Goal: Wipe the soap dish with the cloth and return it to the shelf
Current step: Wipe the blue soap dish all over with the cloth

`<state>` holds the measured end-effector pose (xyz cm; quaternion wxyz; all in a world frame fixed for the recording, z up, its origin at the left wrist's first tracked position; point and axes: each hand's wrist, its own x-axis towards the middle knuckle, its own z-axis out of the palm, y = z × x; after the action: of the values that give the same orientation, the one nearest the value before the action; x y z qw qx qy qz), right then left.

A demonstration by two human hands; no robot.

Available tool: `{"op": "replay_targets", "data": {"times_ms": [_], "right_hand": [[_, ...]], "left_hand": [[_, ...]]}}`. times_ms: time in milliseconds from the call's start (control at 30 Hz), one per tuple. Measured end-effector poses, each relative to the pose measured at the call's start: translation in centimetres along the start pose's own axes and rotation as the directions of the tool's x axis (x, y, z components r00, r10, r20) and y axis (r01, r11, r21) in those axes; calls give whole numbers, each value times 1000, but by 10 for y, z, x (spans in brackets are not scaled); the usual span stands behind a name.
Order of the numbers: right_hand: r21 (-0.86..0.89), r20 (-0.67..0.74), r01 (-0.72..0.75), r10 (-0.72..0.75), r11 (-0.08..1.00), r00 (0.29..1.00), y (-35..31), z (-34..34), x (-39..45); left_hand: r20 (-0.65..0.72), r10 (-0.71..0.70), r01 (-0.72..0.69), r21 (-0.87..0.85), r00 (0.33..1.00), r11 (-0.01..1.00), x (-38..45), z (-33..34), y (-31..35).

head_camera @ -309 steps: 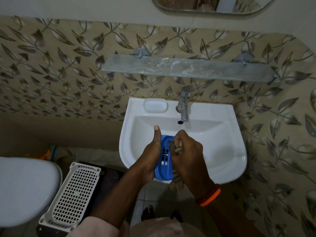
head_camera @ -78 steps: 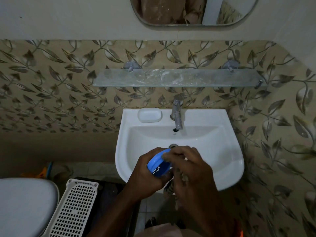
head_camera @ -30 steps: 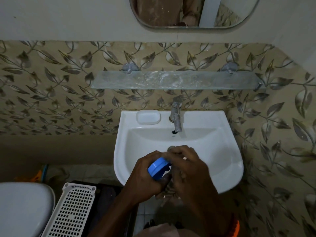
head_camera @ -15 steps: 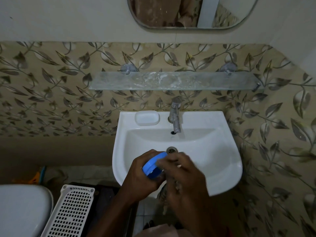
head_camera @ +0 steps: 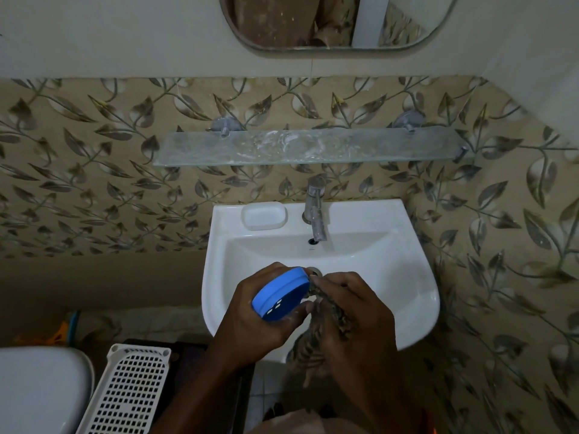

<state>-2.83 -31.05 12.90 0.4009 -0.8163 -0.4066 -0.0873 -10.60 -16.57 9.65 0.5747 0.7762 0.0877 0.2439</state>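
A white washbasin (head_camera: 407,277) hangs below an empty glass shelf (head_camera: 307,148). Over the basin, the left hand (head_camera: 253,321) grips the tilted blue soap dish (head_camera: 280,294), while the right hand (head_camera: 354,311) clutches a striped cloth (head_camera: 308,349) against the dish's edge

A dim bathroom is shown: leaf-patterned tiles (head_camera: 94,183) are seen across the frame, a mirror (head_camera: 338,23) at top centre, a white basin (head_camera: 391,245) mid-frame, and what may be a toilet (head_camera: 37,389) at lower left.
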Motion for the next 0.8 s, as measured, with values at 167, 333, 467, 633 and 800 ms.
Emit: {"op": "replay_targets", "data": {"times_ms": [167,333,467,633,800], "right_hand": [[16,-12,39,-39,999,999,-3,-4,-3],[166,-69,-58,71,984,995,15,3,-1],[241,-49,-281,300,929,953,32,5,-6],[323,128,-524,512,788,849,44,9,-25],[399,71,-494,511,772,857,41,6,-19]], "left_hand": [[-76,-17,11,-74,997,997,-5,3,4],[-200,27,-25,9,979,1000,-2,10,-2],[-263,-3,-2,-21,965,1000,-4,6,-8],[-388,-146,80,-180,910,980,-1,1,-5],[-288,-291,231,-223,912,947,-9,-1,-8]]}}
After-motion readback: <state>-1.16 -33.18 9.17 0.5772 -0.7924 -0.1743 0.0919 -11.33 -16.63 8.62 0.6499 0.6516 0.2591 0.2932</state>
